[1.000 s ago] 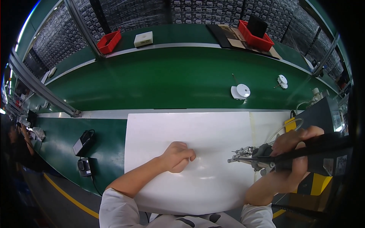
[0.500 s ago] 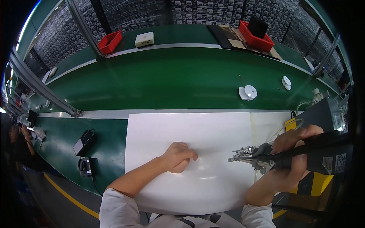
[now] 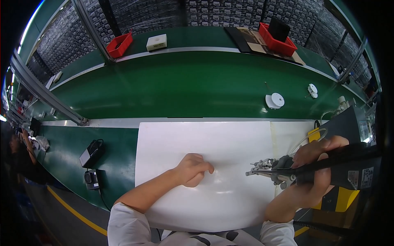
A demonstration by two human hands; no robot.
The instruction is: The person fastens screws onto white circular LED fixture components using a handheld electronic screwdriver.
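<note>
A black bar point(image 3: 342, 158) crossed the right hand point(image 3: 318, 164) beside the metal tool head point(image 3: 269, 167), lower right; we could not tell its grip. The left hand point(image 3: 192, 170) curled loosely, centre. The white disc point(image 3: 278, 99) had shifted rightward.

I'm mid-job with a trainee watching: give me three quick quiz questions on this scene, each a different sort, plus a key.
1. How many red bins show toward the back?
2. True or false: the left grip is over the green surface rather than the white sheet.
3. Which is closest to the right grip?
A) black adapter
B) metal mechanism
C) white box

Key: 1. Two. 2. False, it is over the white sheet. 3. B.
</note>
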